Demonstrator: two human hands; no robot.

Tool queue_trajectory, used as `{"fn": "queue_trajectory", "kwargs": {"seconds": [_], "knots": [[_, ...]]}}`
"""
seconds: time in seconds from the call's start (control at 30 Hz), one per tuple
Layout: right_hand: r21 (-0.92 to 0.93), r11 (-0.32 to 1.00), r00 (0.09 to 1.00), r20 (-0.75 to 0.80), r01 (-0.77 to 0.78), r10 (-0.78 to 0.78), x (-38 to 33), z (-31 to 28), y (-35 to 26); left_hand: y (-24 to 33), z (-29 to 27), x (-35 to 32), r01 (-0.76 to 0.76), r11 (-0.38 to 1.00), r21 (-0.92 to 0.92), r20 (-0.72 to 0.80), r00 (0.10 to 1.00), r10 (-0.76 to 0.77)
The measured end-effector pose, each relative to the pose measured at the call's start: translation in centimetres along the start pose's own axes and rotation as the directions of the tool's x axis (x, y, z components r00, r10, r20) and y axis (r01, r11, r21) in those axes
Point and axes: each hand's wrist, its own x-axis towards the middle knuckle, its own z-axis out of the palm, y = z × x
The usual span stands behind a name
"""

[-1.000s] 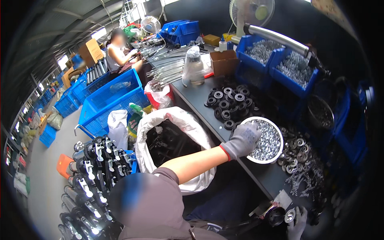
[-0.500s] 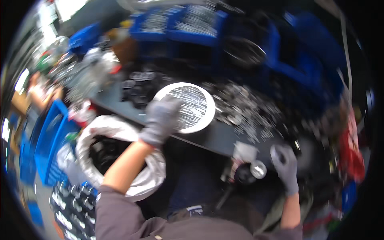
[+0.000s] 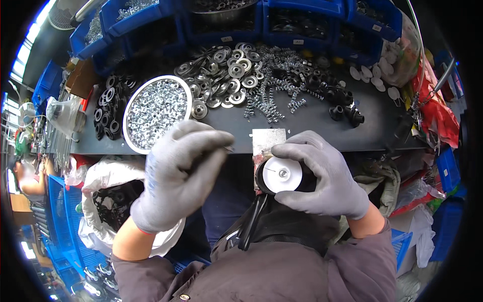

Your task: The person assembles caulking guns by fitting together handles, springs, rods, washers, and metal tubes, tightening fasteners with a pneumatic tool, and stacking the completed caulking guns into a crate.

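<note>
Gloved hands (image 3: 322,173) around black-and-white wheel (image 3: 283,174)

A dark workbench (image 3: 312,126) stands in the middle. Behind it runs a row of blue bins (image 3: 322,20). Bright daylight comes from its far left.

Single head cam, fisheye, looking steeply down.
Close over both gloved hands at lap level; bench (image 3: 322,126) fills upper frame, edges bend toward rim.
</note>
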Motion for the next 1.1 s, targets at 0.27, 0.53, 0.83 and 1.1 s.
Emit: {"fn": "queue_trajectory", "kwargs": {"seconds": [0.27,0.53,0.83,1.1], "knots": [[-0.153,0.988,0.999,-0.042,0.004,-0.011,-0.1,0.2,-0.9,2.3,3.0,0.7,-0.21,0.974,0.089,0.109,0.974,0.201],[-0.054,0.995,0.996,-0.033,0.08,-0.082,-0.2,-0.3,0.3,2.1,3.3,1.4,-0.543,0.76,0.356,0.278,0.839,0.468],[0.141,0.99,0.998,-0.065,0.013,-0.004,-1.2,-1.9,-0.1,2.0,2.7,1.3,-0.529,0.796,0.293,0.242,0.847,0.473],[0.257,0.956,0.955,-0.219,-0.142,0.2,-2.3,-1.3,0.2,-1.7,4.3,-3.9,-0.116,0.993,0.008,-0.013,0.993,0.116]]}}
